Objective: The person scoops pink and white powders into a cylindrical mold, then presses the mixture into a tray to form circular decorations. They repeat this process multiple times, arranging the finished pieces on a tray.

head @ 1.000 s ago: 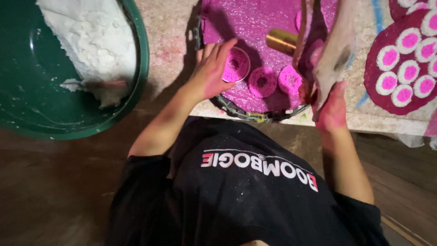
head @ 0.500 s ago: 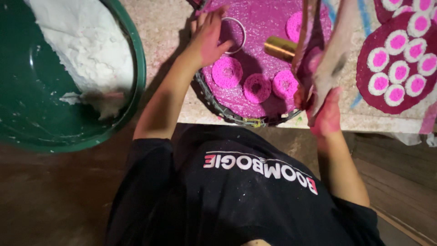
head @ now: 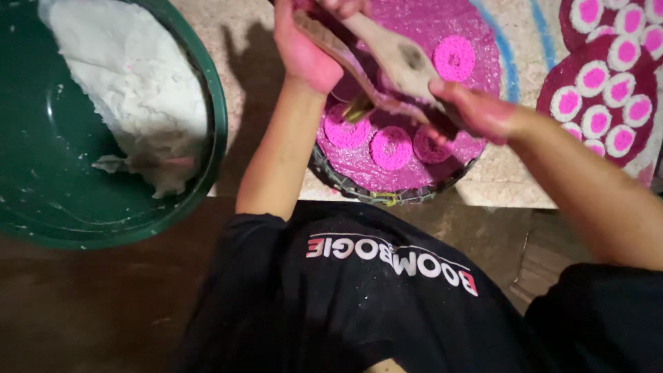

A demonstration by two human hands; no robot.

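A round tray (head: 359,190) filled with bright pink powder lies in front of me, with several raised pink discs (head: 390,148) pressed into it. A pair of long flat wooden sticks (head: 404,62) crosses over the tray at a slant. My left hand (head: 304,55), stained pink, grips their upper end near the top edge of the view. My right hand (head: 476,114), also pink, holds their lower end above the discs. A small brass cylinder (head: 356,110) shows partly beneath the sticks.
A big green basin (head: 41,173) holding a lump of white paste (head: 131,90) stands at the left. At the right lies a dark red round board (head: 552,86) with several white-and-pink discs. My black shirt fills the foreground above a brown floor.
My left hand rose from the pink discs and took hold of the sticks' upper end. My right hand swung the sticks from the tray's right side to lie across it.
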